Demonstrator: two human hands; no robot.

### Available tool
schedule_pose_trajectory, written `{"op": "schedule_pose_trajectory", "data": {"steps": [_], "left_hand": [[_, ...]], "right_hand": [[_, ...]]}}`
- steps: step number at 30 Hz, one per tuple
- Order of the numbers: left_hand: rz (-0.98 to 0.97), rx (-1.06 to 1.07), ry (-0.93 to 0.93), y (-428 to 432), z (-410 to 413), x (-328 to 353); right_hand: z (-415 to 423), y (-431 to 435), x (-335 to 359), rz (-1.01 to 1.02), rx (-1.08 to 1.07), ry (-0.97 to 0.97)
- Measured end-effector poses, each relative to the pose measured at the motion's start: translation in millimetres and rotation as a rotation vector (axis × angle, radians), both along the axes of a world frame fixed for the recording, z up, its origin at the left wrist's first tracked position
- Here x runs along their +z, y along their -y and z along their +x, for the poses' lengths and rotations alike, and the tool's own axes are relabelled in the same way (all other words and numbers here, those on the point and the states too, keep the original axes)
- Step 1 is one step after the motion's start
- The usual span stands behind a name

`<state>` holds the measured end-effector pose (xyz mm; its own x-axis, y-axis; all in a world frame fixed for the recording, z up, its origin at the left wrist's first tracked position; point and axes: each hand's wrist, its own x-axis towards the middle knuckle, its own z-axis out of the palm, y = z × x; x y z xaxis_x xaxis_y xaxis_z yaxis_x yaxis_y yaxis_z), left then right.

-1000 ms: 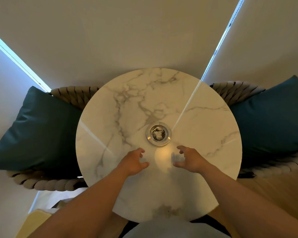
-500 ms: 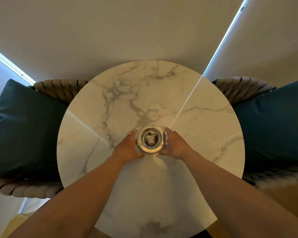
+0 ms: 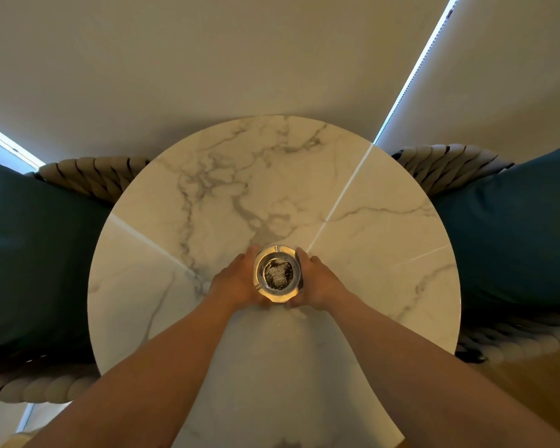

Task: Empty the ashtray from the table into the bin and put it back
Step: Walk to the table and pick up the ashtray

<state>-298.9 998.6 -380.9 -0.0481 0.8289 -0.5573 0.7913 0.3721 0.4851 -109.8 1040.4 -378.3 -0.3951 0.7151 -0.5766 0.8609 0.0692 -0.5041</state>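
A round glass ashtray (image 3: 277, 273) with grey ash in its bowl sits near the middle of the round white marble table (image 3: 240, 176). My left hand (image 3: 236, 279) cups its left side and my right hand (image 3: 317, 281) cups its right side, fingers curled around the rim. Whether the ashtray rests on the tabletop or is just off it I cannot tell. No bin is in view.
Two woven rope chairs flank the table, each with a dark teal cushion: the left cushion (image 3: 36, 257) and the right cushion (image 3: 511, 234). Pale window blinds (image 3: 240, 59) hang behind the table. Wooden floor (image 3: 537, 383) shows at the lower right.
Both hands reached forward from the near part of the table and closed around the ashtray's sides. Since half a second ago the grip has tightened and the view has moved closer.
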Motion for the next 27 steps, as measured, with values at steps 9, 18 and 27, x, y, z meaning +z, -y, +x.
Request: {"op": "schedule_pose_trajectory", "data": {"steps": [9, 18, 27], "left_hand": [[0.008, -0.008, 0.023, 2, 2, 0], [-0.001, -0.045, -0.029, 3, 5, -1], [-0.008, -0.057, -0.045, 12, 8, 4]], "right_hand": [[-3, 2, -4, 0.017, 0.033, 0.039], [-3, 4, -7, 0.037, 0.038, 0.047], [1, 9, -2, 0.037, 0.039, 0.049]]}}
